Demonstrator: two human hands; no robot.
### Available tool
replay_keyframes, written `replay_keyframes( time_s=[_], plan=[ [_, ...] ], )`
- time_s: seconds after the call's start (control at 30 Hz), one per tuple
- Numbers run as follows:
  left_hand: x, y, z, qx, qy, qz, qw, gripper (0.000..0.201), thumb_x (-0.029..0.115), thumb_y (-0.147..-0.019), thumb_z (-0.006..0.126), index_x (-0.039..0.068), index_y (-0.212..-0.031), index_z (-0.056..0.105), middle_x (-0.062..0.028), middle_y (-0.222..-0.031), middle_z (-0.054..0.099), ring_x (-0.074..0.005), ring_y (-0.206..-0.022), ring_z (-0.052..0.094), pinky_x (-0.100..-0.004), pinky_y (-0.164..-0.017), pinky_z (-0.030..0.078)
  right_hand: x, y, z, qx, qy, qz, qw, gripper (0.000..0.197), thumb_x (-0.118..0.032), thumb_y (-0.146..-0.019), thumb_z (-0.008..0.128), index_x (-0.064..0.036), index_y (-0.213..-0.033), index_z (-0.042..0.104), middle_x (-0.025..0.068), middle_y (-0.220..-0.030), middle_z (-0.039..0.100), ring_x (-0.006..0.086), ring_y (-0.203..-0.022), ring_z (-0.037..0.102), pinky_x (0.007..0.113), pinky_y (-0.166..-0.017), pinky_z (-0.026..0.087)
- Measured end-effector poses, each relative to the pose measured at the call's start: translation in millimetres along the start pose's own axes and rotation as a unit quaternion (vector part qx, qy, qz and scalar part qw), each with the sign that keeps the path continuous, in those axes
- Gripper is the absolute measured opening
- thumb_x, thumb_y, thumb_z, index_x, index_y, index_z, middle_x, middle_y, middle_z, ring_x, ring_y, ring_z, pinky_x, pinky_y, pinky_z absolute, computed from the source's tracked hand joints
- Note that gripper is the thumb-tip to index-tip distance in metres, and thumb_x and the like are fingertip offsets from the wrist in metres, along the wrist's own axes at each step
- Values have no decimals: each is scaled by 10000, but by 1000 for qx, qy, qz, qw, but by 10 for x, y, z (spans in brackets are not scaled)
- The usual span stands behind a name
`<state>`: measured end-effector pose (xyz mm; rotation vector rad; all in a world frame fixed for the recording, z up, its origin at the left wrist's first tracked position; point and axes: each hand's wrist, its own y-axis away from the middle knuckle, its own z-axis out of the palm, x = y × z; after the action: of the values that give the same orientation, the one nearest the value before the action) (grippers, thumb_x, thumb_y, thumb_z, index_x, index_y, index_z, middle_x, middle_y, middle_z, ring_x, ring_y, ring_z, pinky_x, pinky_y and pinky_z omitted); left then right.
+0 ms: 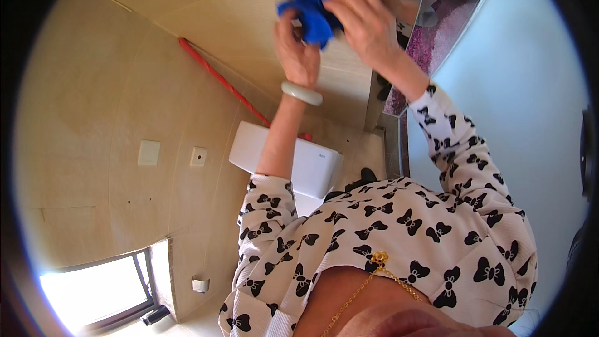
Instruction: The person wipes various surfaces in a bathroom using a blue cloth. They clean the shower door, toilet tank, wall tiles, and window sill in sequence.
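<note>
Hands [337, 31] bunch blue cloth [315, 9] beside mirror edge [374, 43].

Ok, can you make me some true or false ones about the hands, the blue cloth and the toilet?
1. Both hands hold the blue cloth. True: the left hand and the right hand both grip it.
2. The bracelet is on the right wrist. False: the pale bracelet sits on the left wrist.
3. The toilet tank is white. True.
4. The cloth lies on the toilet tank. False: it is held up in the hands, apart from the tank.
5. The stick against the beige wall is green. False: it is red.
</note>
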<state>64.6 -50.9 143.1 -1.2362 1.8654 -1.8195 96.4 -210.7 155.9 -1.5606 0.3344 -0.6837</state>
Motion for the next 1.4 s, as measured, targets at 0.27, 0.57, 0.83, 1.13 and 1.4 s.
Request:
replay_keyframes(
  time_s=[0.27, 0.57, 0.83, 1.13, 1.4],
  plan=[
    [-368, 26, 99, 96, -55, 81, 991, 660, 64, -562, 765, 83, -1169, 505, -186, -1078, 485, -402, -967, 520, -447, -878, 438, -149, 290, 298, -40, 43, -13, 998, 439, -13, -711, 632, -88, -1143, 640, 38, -1125, 593, 225, -955, 549, 328, -827, 476],
    [-340, 849, 495, 9, -15, -103, 995, 487, 15, -705, 645, 23, -1156, 462, -234, -1079, 486, -428, -1026, 470, -469, -910, 398, -416, 1134, -15, -202, -67, 127, 969, 577, 9, -757, 579, -15, -1329, 504, 125, -1367, 477, 301, -1136, 502, 400, -967, 440],
    [676, -904, -184, 134, -141, 268, 944, 619, 143, -748, 726, 30, -1296, 461, -250, -1294, 446, -434, -1172, 429, -488, -1013, 344, -180, -720, -196, 110, 5, -12, 994, 472, -7, -762, 620, 23, -1230, 567, 160, -1399, 468, 327, -1247, 463, 432, -1032, 392],
    [704, -425, -353, -29, -124, 303, 945, 599, 39, -807, 613, 53, -1382, 448, -262, -1522, 249, -467, -1359, 312, -521, -1094, 287, -573, -408, -516, 11, 54, -30, 998, 408, -89, -837, 551, 53, -1220, 554, 271, -1449, 373, 398, -1387, 315, 538, -1114, 267],
    [920, -1110, -377, 54, -141, 433, 889, 676, 39, -680, 664, 115, -1331, 499, -241, -1463, 352, -447, -1281, 396, -491, -1054, 334, -352, -800, -426, 101, 105, -23, 989, 675, -108, -717, 706, 109, -1310, 467, 307, -1461, 330, 414, -1420, 234, 538, -1142, 197]
  ],
)
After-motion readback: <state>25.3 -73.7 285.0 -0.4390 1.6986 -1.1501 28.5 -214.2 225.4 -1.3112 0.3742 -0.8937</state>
